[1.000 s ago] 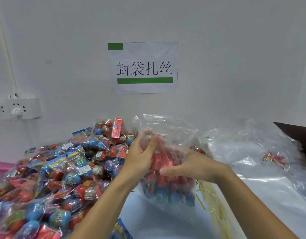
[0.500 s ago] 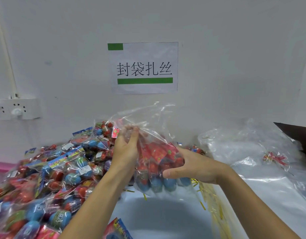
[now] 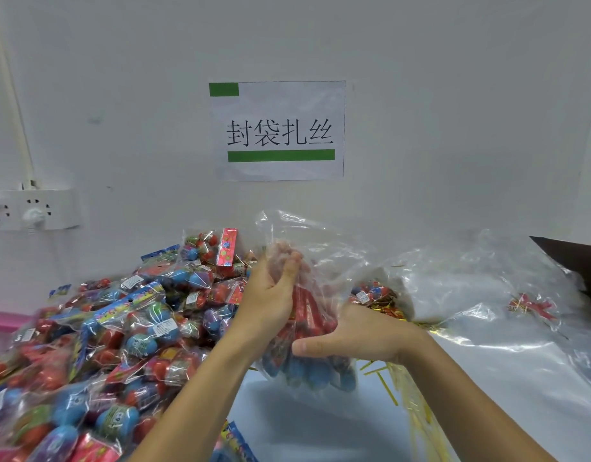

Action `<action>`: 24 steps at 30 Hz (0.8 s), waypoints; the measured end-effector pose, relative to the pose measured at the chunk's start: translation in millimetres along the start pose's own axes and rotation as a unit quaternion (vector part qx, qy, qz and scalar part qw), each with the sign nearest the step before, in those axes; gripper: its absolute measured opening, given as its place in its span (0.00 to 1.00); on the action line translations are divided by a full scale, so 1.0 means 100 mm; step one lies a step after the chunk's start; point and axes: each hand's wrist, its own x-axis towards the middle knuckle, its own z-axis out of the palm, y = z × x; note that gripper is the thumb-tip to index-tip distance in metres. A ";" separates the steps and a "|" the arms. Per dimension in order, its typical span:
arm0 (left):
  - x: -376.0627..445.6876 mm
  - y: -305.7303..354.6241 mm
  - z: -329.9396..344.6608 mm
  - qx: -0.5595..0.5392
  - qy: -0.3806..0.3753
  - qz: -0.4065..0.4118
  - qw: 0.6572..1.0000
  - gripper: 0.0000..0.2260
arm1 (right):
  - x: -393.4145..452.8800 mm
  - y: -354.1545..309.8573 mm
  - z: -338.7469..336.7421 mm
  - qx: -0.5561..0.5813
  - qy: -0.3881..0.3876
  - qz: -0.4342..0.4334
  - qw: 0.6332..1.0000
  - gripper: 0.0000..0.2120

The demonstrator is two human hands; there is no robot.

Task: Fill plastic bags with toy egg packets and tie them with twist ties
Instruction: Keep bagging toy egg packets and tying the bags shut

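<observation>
A: Where's the bag?

B: Up off the surface (image 3: 304, 425), held between both hands. It's a clear plastic bag (image 3: 317, 315) loaded with toy egg packets (image 3: 307, 371); red card headers show in the middle and blue eggs bulge at the bottom.

A: And the hands?

B: The left hand (image 3: 270, 295) has its fingers (image 3: 285, 255) curled round the gathered plastic near the top, pinching the neck closed. The loose mouth of the bag fans out above that grip. The right hand (image 3: 357, 335) cups the side of the bag lower down, thumb pressed flat along the front (the other fingers wrap behind the plastic, so I can't tell how they lie).

A: What else is around?

B: A big heap of loose packets (image 3: 120, 328) piled on the left against the wall. Gold twist ties (image 3: 404, 395) lie scattered on the surface just right of the bag, and a sheet of clear plastic (image 3: 504, 328) spreads out beyond them, with 1 small red bundle (image 3: 532, 306) lying on it. On the wall, a paper sign (image 3: 277, 130) with green bars, and a power socket (image 3: 34, 210) at far left.
</observation>
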 end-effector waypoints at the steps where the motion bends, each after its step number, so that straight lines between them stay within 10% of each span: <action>1: -0.01 0.00 0.02 0.003 0.001 -0.002 1.000 0.05 | 0.00 -0.02 0.02 -0.016 0.009 0.014 1.000 0.13; 8: -0.05 -0.02 0.09 -0.098 -0.019 -0.094 0.991 0.09 | 0.05 -0.01 0.09 -0.044 0.048 0.032 0.997 0.23; 13: -0.05 0.00 0.13 -0.146 -0.030 -0.123 0.981 0.10 | 0.01 -0.08 0.08 -0.057 0.046 0.010 0.997 0.04; 24: -0.04 0.07 0.04 0.020 -0.113 -0.064 0.991 0.09 | 0.08 0.00 0.11 -0.133 0.059 0.108 0.983 0.25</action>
